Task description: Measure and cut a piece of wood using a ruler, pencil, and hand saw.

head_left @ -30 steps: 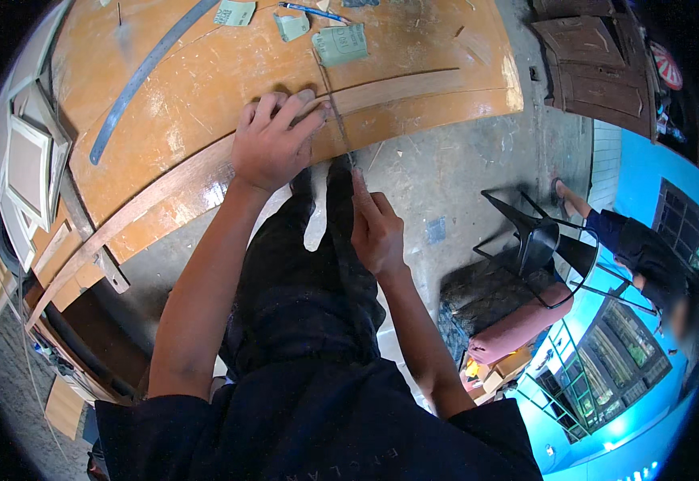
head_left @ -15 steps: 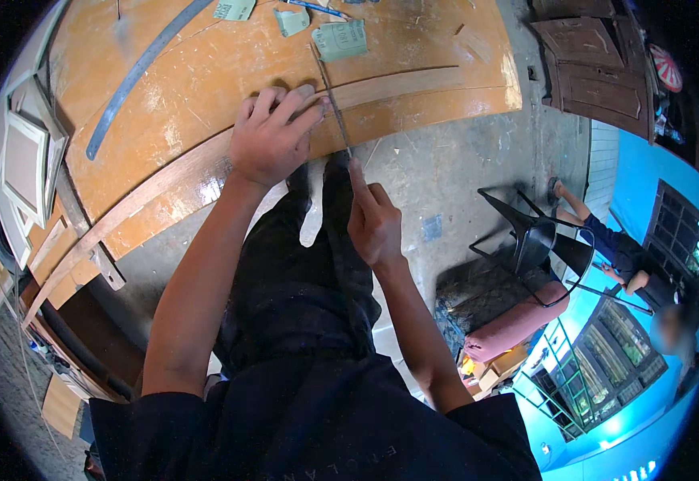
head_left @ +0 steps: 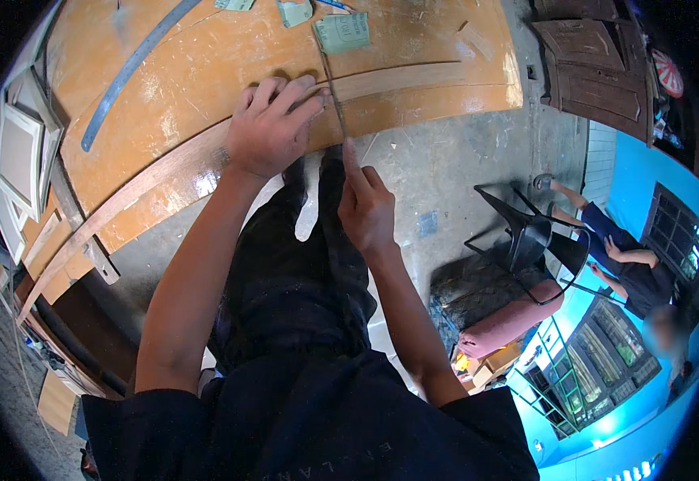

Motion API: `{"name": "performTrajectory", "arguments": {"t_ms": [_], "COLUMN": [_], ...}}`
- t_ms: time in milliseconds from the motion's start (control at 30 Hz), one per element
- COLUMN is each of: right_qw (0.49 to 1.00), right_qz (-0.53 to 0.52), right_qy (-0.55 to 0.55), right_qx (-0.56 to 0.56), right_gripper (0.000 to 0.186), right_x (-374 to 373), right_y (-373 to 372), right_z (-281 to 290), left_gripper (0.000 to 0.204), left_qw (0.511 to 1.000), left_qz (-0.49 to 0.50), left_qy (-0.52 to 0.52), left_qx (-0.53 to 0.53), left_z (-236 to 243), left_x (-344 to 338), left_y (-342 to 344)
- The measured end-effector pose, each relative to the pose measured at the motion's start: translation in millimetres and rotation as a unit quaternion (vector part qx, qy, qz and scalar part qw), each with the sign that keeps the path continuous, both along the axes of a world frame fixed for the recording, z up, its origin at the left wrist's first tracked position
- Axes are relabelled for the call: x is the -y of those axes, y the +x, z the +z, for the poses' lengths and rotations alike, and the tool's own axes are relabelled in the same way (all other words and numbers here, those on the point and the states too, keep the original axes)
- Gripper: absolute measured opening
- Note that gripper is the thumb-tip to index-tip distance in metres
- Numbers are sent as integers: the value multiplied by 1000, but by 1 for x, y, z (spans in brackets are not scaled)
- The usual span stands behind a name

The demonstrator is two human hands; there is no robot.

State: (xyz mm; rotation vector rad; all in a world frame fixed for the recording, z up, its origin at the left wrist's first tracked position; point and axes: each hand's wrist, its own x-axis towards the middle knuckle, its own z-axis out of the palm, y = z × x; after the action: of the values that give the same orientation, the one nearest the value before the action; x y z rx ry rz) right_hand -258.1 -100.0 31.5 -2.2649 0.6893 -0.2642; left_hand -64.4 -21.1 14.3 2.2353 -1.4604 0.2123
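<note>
Your right hand (head_left: pixel 365 204), curled up, holds the thin blade (head_left: pixel 334 96). Your left hand (head_left: pixel 273 128), fingers bent and spread, presses the wood strip (head_left: pixel 397 81) on the table (head_left: pixel 197 64), near side. If the blade slips left, it could cut you.

Left hand (head_left: pixel 273 128): I see it spread over a long wooden strip (head_left: pixel 397 79).
Right hand (head_left: pixel 367 210): on my feed, gripping a thin dark blade (head_left: pixel 336 104) across the strip.
Table (head_left: pixel 197 72): green paper (head_left: pixel 344 31) at the blade's far end.
</note>
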Motion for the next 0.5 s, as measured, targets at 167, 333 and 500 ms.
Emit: {"name": "performTrajectory", "arguments": {"t_ms": [167,333,500], "right_qw": [1000,999,1000], "right_qz": [-4,1,0], "right_qy": [-4,-13,-23], "right_qx": [-14,-45,-3], "right_gripper": [68,68,67], "right_x": [-5,-6,8], "right_y": [-5,-16,16], "right_z": [-1,2,-2], "left_gripper": [32,33,37], "left_qw": [1000,1000,1000], "left_qz": [2,-3,-6], "left_qy": [-7,8,-3], "left_qx": [-6,-8,-6], "left_z": [-1,-1,-4], "left_x": [-2,-4,-1], "left_y": [1,2,2]}}
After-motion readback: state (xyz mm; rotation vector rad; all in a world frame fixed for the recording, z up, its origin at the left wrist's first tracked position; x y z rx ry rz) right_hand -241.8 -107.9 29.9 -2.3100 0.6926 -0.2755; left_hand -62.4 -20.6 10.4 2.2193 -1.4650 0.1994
